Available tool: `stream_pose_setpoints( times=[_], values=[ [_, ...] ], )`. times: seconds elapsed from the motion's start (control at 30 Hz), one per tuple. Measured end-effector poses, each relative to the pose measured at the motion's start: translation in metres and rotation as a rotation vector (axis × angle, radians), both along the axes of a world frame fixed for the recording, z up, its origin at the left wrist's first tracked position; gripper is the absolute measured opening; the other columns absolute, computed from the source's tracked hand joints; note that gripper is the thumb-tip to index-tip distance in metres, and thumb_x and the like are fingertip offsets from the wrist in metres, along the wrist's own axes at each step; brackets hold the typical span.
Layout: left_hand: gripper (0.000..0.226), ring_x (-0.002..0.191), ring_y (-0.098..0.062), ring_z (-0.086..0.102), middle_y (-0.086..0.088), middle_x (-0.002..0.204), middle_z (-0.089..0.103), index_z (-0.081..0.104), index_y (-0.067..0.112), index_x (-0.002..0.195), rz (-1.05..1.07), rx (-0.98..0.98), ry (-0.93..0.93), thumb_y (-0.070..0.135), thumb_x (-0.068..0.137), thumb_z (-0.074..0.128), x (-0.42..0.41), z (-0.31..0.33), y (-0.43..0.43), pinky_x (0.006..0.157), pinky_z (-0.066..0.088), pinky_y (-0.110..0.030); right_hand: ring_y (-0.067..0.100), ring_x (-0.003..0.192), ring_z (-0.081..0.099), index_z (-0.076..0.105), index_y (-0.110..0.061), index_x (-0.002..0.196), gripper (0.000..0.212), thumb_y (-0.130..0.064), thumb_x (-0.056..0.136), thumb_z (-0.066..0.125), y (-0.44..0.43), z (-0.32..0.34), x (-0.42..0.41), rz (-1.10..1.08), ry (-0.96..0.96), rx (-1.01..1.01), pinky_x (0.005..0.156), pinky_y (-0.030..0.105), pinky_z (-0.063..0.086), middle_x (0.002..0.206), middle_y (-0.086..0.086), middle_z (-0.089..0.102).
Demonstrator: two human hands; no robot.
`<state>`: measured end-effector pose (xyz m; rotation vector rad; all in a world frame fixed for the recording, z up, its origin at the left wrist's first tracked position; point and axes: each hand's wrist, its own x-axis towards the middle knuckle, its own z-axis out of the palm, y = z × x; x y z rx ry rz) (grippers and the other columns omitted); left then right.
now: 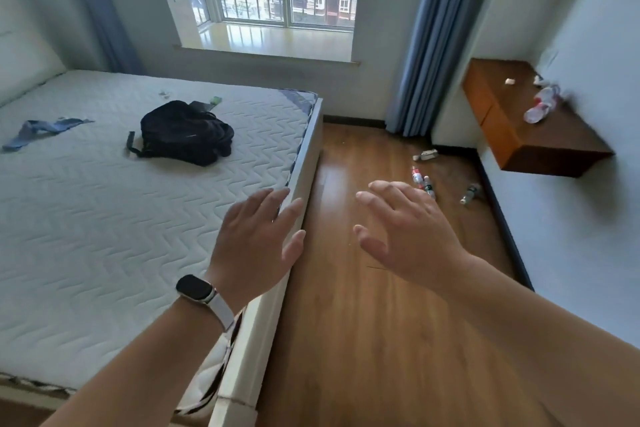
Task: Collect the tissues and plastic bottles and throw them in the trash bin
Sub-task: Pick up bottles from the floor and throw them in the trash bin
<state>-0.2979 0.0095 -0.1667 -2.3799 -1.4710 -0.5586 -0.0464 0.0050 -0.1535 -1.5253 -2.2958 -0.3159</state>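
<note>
Left hand (258, 239) and right hand (408, 232): both raised palm-down with fingers spread, grasping nothing. Left hand positioned over the edge of the bare quilted mattress (104, 218), smartwatch (194, 289) on its wrist; right hand over the wooden floor (363, 322). Plastic bottles: three lying on the floor near the right wall (418, 176) (429, 188) (470, 194), one flattened item (425, 155) farther back near the blue curtain (429, 55). Wall-mounted wooden desk (512, 135): clear plastic bottles (540, 107) lying on top, crumpled tissue (509, 81) near the rear. Black backpack (185, 132) on the mattress, closed, contents not visible. Trash bin: not in view.
</note>
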Motion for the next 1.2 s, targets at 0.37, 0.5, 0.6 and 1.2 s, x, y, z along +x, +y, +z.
stream_pose_setpoints(
  times=[0.37,0.5,0.6,1.2],
  values=[
    [0.045,0.121,-0.028,0.053,-0.008,0.131,0.059,0.06,0.017,0.126,-0.199,-0.001,-0.028,0.041,0.088,0.053,0.06,-0.009,0.11,0.094,0.042,-0.043,0.026,0.121,0.051,0.059,-0.017,0.127,0.051,-0.049,0.089,0.049,0.064,-0.01,0.053,-0.215,0.015,-0.066,0.099,0.046,0.042,0.131,0.005,0.057],
    [0.045,0.121,-0.026,0.052,-0.006,0.131,0.059,0.058,0.019,0.126,-0.214,-0.006,-0.003,0.042,0.088,0.049,0.091,-0.013,0.155,0.095,0.039,-0.04,0.029,0.116,0.055,0.063,-0.015,0.123,0.053,-0.049,0.087,0.045,0.107,-0.024,0.078,-0.235,0.033,-0.064,0.094,0.045,0.044,0.126,0.008,0.06],
    [0.046,0.121,-0.026,0.052,-0.005,0.13,0.059,0.057,0.02,0.126,-0.203,-0.025,0.004,0.042,0.087,0.052,0.118,-0.016,0.196,0.096,0.036,-0.038,0.029,0.116,0.055,0.062,-0.015,0.124,0.053,-0.05,0.087,0.045,0.151,-0.033,0.103,-0.23,0.06,-0.083,0.095,0.046,0.043,0.127,0.008,0.06],
    [0.045,0.125,-0.023,0.048,-0.003,0.133,0.058,0.06,0.022,0.124,-0.255,-0.151,0.073,0.045,0.088,0.046,0.309,-0.019,0.41,0.097,0.043,-0.042,0.028,0.116,0.054,0.062,-0.015,0.122,0.051,-0.049,0.09,0.043,0.338,-0.039,0.303,-0.355,0.089,-0.136,0.094,0.043,0.044,0.124,0.007,0.06]
  ],
)
